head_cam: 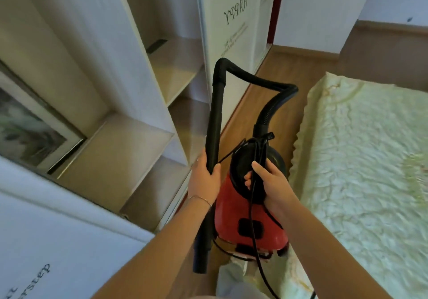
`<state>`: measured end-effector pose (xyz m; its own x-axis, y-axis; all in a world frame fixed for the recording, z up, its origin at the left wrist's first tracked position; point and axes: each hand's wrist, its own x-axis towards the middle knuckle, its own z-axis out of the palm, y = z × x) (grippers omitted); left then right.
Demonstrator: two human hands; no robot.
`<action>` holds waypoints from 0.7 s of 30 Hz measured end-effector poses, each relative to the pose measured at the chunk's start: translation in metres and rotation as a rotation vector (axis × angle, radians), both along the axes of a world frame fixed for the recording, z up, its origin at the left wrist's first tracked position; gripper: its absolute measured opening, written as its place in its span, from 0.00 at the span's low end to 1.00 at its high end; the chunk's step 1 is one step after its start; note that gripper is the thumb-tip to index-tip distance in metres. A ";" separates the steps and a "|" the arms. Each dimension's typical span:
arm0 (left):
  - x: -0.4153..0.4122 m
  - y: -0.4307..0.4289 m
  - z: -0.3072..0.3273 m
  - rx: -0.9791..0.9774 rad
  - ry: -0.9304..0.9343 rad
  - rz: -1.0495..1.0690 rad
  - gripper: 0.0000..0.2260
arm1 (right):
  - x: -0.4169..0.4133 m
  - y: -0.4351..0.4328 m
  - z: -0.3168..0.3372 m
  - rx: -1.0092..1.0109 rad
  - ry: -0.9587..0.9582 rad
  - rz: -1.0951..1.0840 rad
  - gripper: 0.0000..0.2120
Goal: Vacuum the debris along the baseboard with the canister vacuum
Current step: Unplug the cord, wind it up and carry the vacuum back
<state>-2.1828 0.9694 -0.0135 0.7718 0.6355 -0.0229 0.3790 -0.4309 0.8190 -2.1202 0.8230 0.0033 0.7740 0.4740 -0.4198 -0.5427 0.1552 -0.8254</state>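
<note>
1. Head view: a red canister vacuum (234, 215) sits in the narrow gap between a white shelving unit (143, 85) on the left and a bed (361, 164) on the right. Whether its base touches the wooden floor (266, 83) cannot be told.
2. Left hand (203, 178): the fingers (202, 162) and thumb are wrapped round the lower part of the black wand (216, 118), which stands nearly upright beside the canister. A thin bracelet (201, 198) circles the wrist.
3. Right hand (271, 182): its fingers curl under the black carrying handle on top of the canister, thumb above. The black power cord (250, 208) runs across this hand and hangs down over the red body.
4. Hose (259, 82): black and ribbed, it leaves the top of the wand, bends sharply, and loops down into the front of the canister.
5. Baseboard (305, 52): a wooden strip at the foot of the far wall, well apart from the vacuum.
6. Surroundings: a pale quilted cover lies on the bed; a framed picture (34, 134) leans on a lower shelf; a white panel (234, 15) printed "HAPPY", seen upside down, stands beyond the wand.
</note>
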 end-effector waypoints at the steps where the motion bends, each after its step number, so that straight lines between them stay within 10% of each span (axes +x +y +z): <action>1: 0.020 0.005 0.001 -0.018 0.004 -0.003 0.26 | 0.017 0.005 0.001 -0.008 -0.006 -0.009 0.11; 21: 0.439 0.102 0.004 -0.131 -0.049 -0.257 0.28 | 0.394 0.096 -0.001 -0.055 -0.058 -0.221 0.11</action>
